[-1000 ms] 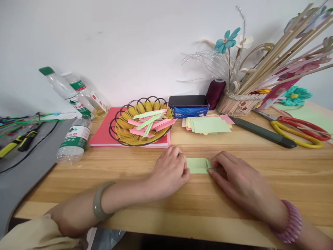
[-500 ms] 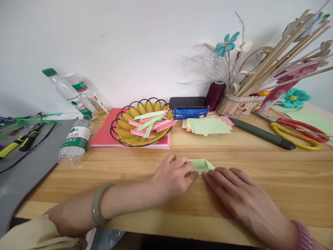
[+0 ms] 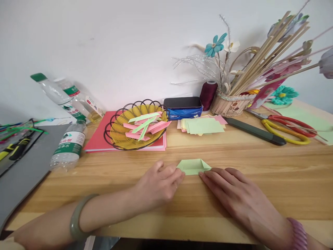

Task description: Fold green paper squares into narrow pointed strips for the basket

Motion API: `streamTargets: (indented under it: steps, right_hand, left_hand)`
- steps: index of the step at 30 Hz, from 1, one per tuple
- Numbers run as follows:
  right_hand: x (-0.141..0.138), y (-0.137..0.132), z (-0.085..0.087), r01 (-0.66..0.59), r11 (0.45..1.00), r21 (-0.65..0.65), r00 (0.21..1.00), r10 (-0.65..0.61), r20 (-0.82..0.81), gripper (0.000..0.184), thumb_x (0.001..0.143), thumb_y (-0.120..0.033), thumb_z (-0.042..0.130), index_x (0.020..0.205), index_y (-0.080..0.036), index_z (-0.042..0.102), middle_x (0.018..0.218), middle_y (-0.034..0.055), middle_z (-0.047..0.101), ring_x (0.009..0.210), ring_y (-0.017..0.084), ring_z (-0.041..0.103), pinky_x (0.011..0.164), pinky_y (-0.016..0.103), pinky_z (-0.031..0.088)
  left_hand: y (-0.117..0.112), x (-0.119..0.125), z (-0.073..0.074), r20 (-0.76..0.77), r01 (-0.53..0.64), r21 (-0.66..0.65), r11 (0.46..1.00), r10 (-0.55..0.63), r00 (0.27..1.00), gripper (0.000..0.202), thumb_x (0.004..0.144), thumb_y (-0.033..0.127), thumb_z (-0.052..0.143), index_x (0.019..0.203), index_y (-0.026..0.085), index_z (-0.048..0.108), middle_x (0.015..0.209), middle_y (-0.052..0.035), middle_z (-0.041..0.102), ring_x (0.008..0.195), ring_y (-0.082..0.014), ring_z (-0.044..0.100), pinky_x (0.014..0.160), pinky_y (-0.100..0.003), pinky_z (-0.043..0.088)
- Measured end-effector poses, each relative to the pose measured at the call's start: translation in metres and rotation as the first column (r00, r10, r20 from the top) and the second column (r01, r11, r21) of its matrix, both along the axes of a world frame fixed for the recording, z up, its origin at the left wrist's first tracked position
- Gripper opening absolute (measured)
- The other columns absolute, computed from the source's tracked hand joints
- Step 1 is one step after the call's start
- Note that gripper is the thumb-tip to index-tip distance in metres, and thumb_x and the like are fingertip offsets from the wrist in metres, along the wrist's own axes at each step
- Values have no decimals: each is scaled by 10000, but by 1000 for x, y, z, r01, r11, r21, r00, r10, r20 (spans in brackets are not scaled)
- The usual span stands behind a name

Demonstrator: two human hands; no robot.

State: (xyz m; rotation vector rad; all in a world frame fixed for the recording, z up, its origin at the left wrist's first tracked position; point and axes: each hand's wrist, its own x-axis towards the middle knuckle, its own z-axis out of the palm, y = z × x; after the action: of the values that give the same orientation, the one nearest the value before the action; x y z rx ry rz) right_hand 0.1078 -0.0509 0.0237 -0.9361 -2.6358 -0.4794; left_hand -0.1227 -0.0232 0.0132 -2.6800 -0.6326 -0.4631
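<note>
On the wooden table lies a light green paper slip point(image 3: 192, 167), its upper corners folded in so the outline slopes at both ends. My left hand point(image 3: 162, 180) pinches its left end between thumb and curled fingers. At the opposite end my right hand point(image 3: 234, 191) has its fingers together, fingertips pressing the lower right corner. Behind the paper, a yellow woven basket point(image 3: 114, 128) with a black looped rim holds several folded pink and green paper strips point(image 3: 145, 125). A stack of pastel paper slips point(image 3: 205, 125) lies to the right of the basket.
Red paper sheets point(image 3: 96, 135) lie under the basket. Plastic bottles point(image 3: 70, 146) stand at the left beside a grey mat point(image 3: 28, 173). At the right are a dark green cutter point(image 3: 255, 131), scissors point(image 3: 288, 128) and a stick-filled holder point(image 3: 226, 105). Behind sit a blue packet point(image 3: 184, 113) and thread spool point(image 3: 208, 95).
My left hand has shifted left to the paper's left end, uncovering its folded upper left corner. My right hand stays at the right end. The whole view has turned slightly.
</note>
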Motion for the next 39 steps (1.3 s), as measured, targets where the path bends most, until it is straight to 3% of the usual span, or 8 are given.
streamTargets:
  steps: [11,17,23,29,34,39]
  right_hand:
    - [8,-3,-2,21,998,-52,999,-23,-34,369,911,-97,233,1103,-90,548,958,81,636,894,202,556,764,355,416]
    - [15,-6,-2,12,999,-45,1000,-13,-23,380,925,-141,227,1135,-119,544,1054,58,636,996,196,535,834,360,387]
    - [21,-15,-1,-22,998,-61,1000,23,19,417,904,-145,223,1239,-93,467,1134,80,612,1051,200,518,820,353,397]
    - [0,-23,3,-159,973,-170,981,136,-139,391,900,-160,261,1197,-90,505,1050,61,654,976,149,554,820,279,394]
    - [-28,-27,-4,-153,951,-268,972,97,-212,417,894,-133,244,1247,-74,457,1073,92,640,982,169,553,829,301,404]
    - [-30,-14,8,-197,918,-344,961,113,-251,401,861,-116,340,1243,-83,456,1120,112,617,1058,170,527,902,318,387]
  left_hand:
    - [0,-4,2,-28,19,-36,999,-20,999,232,924,94,360,1043,79,558,816,-53,608,767,-164,457,642,-322,292]
    - [4,-8,7,-83,31,-90,995,-38,996,195,899,131,444,1068,103,539,836,-57,591,759,-176,457,639,-310,301]
    - [13,-8,0,-47,-15,-109,994,10,999,153,897,185,464,1014,179,562,864,-49,578,756,-173,448,642,-311,307]
    - [14,11,6,-77,-139,-165,976,128,989,218,806,246,506,959,123,600,877,-77,556,852,-223,459,707,-364,330]
    - [15,25,8,-95,-200,-207,958,183,978,314,860,327,462,1039,98,581,989,-87,545,927,-226,432,806,-374,337]
    - [25,23,1,-70,-170,-342,924,155,985,319,889,369,460,1174,233,508,1080,-70,483,1003,-225,387,848,-360,351]
